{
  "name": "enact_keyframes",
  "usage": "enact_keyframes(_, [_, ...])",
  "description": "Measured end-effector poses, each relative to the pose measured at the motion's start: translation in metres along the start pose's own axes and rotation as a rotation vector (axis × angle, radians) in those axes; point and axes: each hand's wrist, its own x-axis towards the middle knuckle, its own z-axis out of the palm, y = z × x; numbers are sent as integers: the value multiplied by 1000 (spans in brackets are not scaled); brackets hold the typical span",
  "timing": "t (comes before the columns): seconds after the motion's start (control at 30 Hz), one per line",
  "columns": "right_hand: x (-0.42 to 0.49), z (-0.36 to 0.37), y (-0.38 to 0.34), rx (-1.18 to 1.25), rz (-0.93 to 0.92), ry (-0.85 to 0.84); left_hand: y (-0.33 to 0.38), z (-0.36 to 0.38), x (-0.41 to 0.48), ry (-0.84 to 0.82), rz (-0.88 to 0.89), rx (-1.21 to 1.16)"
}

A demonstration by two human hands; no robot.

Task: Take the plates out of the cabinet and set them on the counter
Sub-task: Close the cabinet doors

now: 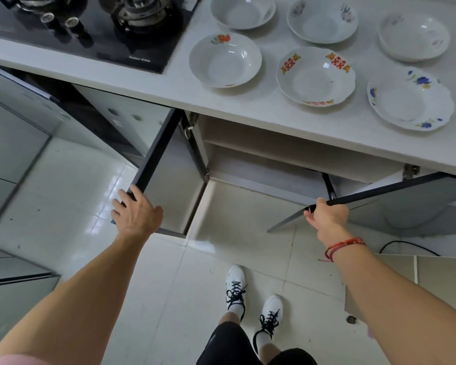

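Observation:
Several white plates lie spread on the pale counter [248,111]: one with orange flowers [225,60], one with red marks [316,76], one with blue flowers [410,99], and three more behind them. Below the counter the cabinet [261,164] stands open, and the shelf and floor I can see inside hold nothing. My left hand [136,213] grips the top corner of the left cabinet door [156,154]. My right hand [327,216] holds the corner of the right cabinet door [379,193]. A red string bracelet is on my right wrist.
A black gas hob [90,30] sits in the counter at the back left. Another cabinet door [19,106] stands open at the far left. My feet in white shoes [253,299] stand on the tiled floor. A black cable [406,246] lies at the right.

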Motion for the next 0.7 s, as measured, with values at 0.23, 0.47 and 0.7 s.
enact_keyframes(0.23, [0, -1, 1, -28, -15, -5, 0, -1, 3, -8, -24, 2])
enact_keyframes(0.47, [-1, -1, 1, -52, -25, -30, 22, 3, -18, -7, 17, -14])
enact_keyframes(0.7, [-3, -3, -4, -61, -28, -50, 57, 18, -49, 20, 187, -64])
